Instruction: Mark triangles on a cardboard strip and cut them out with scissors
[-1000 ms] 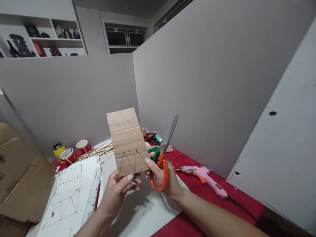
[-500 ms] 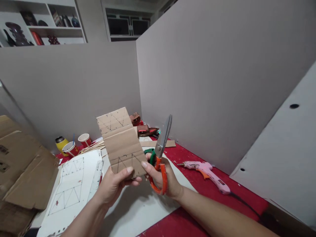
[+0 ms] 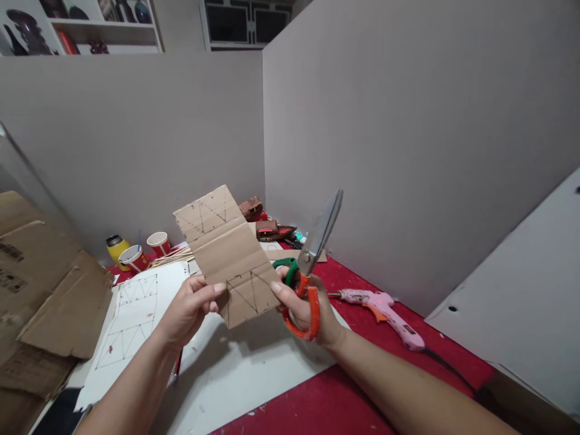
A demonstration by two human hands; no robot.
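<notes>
A creased piece of cardboard (image 3: 226, 248) with zigzag truss lines drawn near both ends is held up above the table. My left hand (image 3: 193, 305) pinches its left edge between thumb and fingers. On the lower right edge, the thumb of my right hand (image 3: 301, 308) presses the cardboard. That same hand also holds scissors (image 3: 312, 254) with one green and one orange handle, the blades together and pointing up and to the right, apart from the cardboard. Below lie a white board (image 3: 217, 374) and, to the left, a paper with drawn trusses (image 3: 131, 326).
A pink glue gun (image 3: 385, 311) with a cord rests on the red tabletop (image 3: 312, 405) at right. Two paper cups (image 3: 135, 260), a yellow bottle (image 3: 118, 249) and wooden sticks (image 3: 172, 256) stand or lie at back left. A large cardboard box (image 3: 49, 290) is at far left. Grey panels enclose the table.
My left hand has moved up along the cardboard's left edge, uncovering its lower corner. The cardboard is tilted further, and the scissors in my right hand have shifted right and lean more to the right.
</notes>
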